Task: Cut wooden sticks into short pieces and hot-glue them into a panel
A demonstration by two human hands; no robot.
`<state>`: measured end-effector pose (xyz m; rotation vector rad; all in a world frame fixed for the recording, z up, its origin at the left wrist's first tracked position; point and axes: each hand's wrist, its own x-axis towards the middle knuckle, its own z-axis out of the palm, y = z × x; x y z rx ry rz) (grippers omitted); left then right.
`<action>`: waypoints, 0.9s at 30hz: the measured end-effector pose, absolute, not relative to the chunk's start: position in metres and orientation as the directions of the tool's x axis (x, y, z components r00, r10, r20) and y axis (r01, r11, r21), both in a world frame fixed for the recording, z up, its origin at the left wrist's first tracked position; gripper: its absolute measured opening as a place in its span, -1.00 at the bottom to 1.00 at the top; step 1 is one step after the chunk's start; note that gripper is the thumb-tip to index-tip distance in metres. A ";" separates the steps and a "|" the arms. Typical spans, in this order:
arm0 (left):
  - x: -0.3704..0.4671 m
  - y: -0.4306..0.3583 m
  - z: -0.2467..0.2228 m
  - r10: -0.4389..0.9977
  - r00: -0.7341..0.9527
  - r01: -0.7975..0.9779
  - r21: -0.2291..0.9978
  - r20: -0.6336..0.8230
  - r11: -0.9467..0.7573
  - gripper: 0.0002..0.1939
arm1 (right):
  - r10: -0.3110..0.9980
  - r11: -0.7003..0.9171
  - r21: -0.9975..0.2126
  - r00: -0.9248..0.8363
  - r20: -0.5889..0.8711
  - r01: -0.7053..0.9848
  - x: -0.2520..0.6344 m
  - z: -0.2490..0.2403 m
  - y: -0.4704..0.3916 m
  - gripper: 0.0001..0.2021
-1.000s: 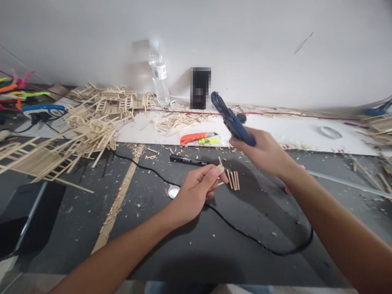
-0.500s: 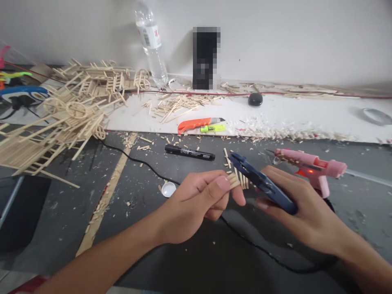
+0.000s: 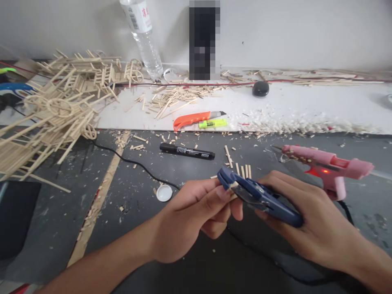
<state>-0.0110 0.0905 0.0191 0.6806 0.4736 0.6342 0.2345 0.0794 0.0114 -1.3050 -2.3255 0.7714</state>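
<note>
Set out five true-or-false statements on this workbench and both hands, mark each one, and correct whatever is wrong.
1. The right hand grips a blue hand tool. True.
2. The left hand is empty. False: its fingers pinch small wooden pieces, right at the tool's head.
3. The black marker stands on end. False: it lies flat on the dark tabletop.
4. A red light glows on the pink glue gun. True.
5. The orange cutter has its blade end pointing left. False: that end points right.
</note>
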 end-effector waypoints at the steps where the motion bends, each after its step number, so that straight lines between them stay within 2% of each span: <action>1: -0.012 0.090 0.019 0.665 0.721 -0.375 0.698 -0.194 0.610 -0.65 | 0.858 0.426 -0.620 -0.511 0.047 0.659 0.235 0.011 0.080 -0.86; 6: -0.015 0.089 0.019 0.683 0.705 -0.312 0.782 -0.191 0.540 -0.59 | 0.843 0.453 -0.608 -0.535 0.055 0.652 0.236 0.014 0.082 -0.83; 10: -0.015 0.090 0.017 0.670 0.711 -0.290 0.779 -0.214 0.556 -0.57 | 0.843 0.466 -0.588 -0.533 0.068 0.661 0.238 0.015 0.081 -0.84; 17: -0.006 0.090 0.014 0.663 0.713 -0.395 0.649 -0.230 0.650 -0.64 | 0.854 0.498 -0.441 -0.511 0.099 0.746 0.241 0.008 0.081 -0.89; 27: -0.004 0.088 0.007 0.658 0.713 -0.457 0.550 -0.243 0.699 -0.64 | 0.852 0.518 -0.371 -0.503 0.143 0.771 0.238 0.005 0.080 -0.87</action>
